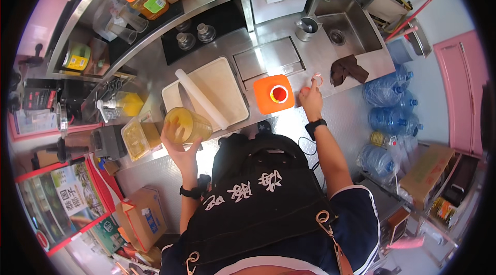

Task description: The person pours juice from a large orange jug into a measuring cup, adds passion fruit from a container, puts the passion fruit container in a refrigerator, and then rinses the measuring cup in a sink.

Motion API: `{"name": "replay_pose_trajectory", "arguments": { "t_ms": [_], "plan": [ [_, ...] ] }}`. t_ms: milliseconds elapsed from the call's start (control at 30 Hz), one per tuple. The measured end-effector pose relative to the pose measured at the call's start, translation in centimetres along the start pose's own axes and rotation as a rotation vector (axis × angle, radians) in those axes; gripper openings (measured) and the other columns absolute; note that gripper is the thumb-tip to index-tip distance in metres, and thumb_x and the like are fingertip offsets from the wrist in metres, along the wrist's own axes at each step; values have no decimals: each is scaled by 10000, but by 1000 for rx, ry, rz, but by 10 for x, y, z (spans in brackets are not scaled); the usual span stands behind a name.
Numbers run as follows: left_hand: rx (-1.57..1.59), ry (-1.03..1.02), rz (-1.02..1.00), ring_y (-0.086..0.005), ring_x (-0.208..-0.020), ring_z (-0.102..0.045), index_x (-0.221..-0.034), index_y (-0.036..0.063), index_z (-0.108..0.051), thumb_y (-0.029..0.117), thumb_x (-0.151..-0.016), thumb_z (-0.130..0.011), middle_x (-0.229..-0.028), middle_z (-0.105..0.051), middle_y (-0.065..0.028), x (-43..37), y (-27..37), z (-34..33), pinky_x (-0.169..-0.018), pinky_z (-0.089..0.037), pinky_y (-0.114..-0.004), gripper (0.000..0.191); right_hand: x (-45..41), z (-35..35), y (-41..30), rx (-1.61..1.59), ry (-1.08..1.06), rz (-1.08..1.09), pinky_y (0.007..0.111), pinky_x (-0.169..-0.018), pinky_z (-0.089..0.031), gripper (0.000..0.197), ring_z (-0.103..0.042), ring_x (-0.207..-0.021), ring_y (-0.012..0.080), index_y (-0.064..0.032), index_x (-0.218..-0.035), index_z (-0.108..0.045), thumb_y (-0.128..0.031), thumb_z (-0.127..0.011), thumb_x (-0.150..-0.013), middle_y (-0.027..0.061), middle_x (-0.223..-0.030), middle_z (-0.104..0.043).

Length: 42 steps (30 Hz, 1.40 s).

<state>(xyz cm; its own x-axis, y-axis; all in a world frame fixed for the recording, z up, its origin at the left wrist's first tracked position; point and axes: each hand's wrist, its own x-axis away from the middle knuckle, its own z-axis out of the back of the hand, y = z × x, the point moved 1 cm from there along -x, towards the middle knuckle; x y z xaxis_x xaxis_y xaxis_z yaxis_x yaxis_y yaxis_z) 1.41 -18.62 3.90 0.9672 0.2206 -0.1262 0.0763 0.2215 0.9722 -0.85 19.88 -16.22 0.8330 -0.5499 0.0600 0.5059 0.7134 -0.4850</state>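
Note:
My left hand (181, 139) holds a clear measuring jug (190, 126), tilted, with a yellowish content or residue inside. To its right, a pale cutting board or tray (236, 97) lies on the steel counter with a white tube-like roll (203, 100) across it. An orange plastic jug (265, 100) with an uncapped round mouth stands near the counter's front edge. My right hand (311, 98) is just right of that jug, fingers at the counter; an orange-red round cap shows partly beside them. A pinkish ring (317, 79) lies by the fingertips. Whether the fingers grip the cap cannot be told.
A brown cloth (348, 69) lies before the sink (345, 23). A metal cup (306, 29) stands left of the sink. A yellow-filled pump bottle (130, 103) and a clear container (135, 139) are at left. Shelves with jars run along the back left.

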Motion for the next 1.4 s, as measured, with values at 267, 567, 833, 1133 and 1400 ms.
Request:
{"name": "replay_pose_trajectory", "arguments": {
  "t_ms": [267, 567, 833, 1133, 1400],
  "plan": [
    [-30, 18, 42, -252, -1220, -408, -1345, 71, -291, -68, -618, -733, -1319, -432, -141, 11, 1, -17, -1020, -376, -402, 862, 10, 131, -92, -1163, -272, 256, 263, -806, -460, 349, -578, -913, 139, -40, -1090, -511, 29, -640, -773, 44, -939, -586],
    [67, 31, 35, -255, -1238, -405, -1323, 56, -307, -80, -572, -757, -1309, -425, -137, 16, 7, -26, -1065, -324, -406, 886, 28, 178, -153, -593, -324, 886, 347, -895, -440, 382, -527, -1056, 267, -27, -993, -552, 33, -704, -648, 101, -1083, -602],
    [67, 41, 59, -262, -1247, -395, -1323, 52, -303, -76, -569, -763, -1316, -416, -146, 18, 7, -19, -1070, -318, -403, 892, 27, 196, -174, -211, -431, 1056, 361, -831, -457, 485, -519, -1006, 296, -1, -1105, -563, 94, -624, -633, 100, -1085, -571],
    [26, 53, 34, -258, -1244, -396, -1317, 49, -307, -70, -559, -772, -1312, -415, -137, 16, 2, -2, -1077, -307, -395, 897, 33, 205, -190, 68, -429, 1102, 359, -743, -490, 293, -560, -943, 303, 35, -914, -550, 111, -540, -631, 131, -965, -562],
    [26, 47, 65, -266, -1241, -402, -1321, 56, -298, -66, -557, -775, -1307, -422, -144, 9, -1, 0, -1068, -320, -407, 909, 24, 178, -179, 332, -254, 1007, 400, -598, -480, 382, -617, -804, 243, -66, -1002, -562, -305, -686, -731, 85, -825, -600]
  ]
}}
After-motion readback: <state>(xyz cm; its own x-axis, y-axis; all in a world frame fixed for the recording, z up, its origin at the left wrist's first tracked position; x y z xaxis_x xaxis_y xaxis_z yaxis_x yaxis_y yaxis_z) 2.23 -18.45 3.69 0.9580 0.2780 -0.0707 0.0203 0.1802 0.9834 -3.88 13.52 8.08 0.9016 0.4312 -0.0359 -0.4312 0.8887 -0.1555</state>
